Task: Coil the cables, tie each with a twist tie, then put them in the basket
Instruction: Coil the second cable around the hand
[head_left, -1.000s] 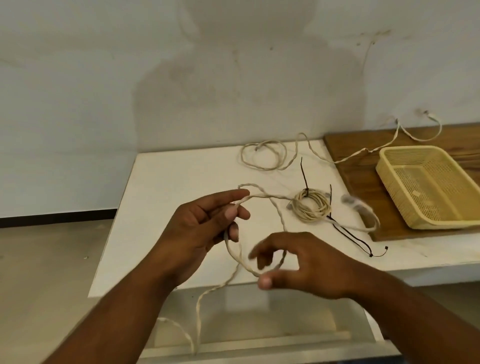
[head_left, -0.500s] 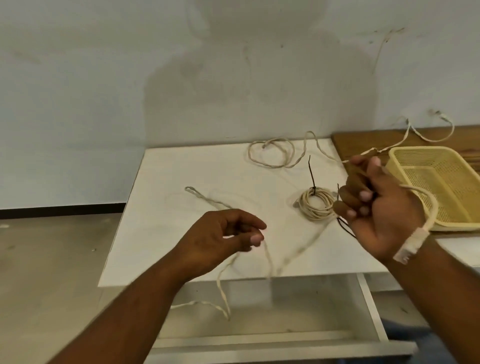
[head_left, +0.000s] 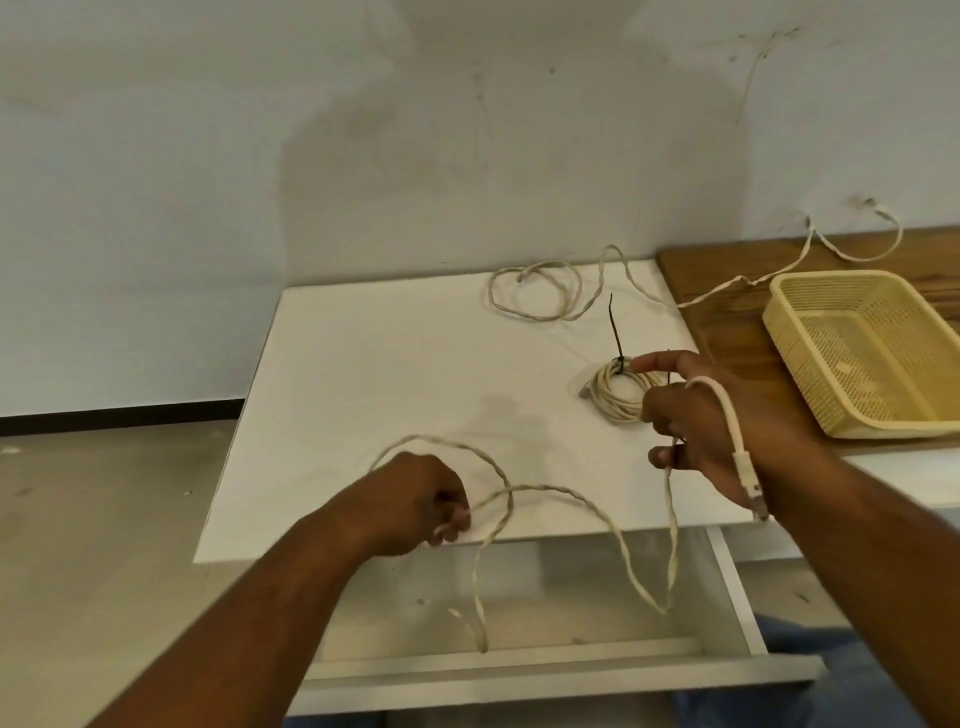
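Note:
A long cream cable (head_left: 587, 512) runs in loose loops between my hands and droops over the table's front edge. My left hand (head_left: 418, 501) grips it near the front edge. My right hand (head_left: 714, 421) holds the cable too, its end draped over the back of the hand with the plug (head_left: 750, 486) hanging by the wrist; the index finger points out. Behind my right hand lies a coiled cable (head_left: 615, 395) tied with a black twist tie (head_left: 616, 340). Another loose cable (head_left: 535, 291) sprawls at the back. The yellow basket (head_left: 795, 358) stands at the right.
The white table (head_left: 363, 395) meets a wooden surface (head_left: 727, 332) on which the basket stands. An open white drawer (head_left: 571, 670) juts out below the table's front edge. A grey wall rises behind; the floor lies at the left.
My left hand dropped toward the front edge and closed on the cable. My right hand turned palm down, the plug end now hanging over its back. The loops spread wider.

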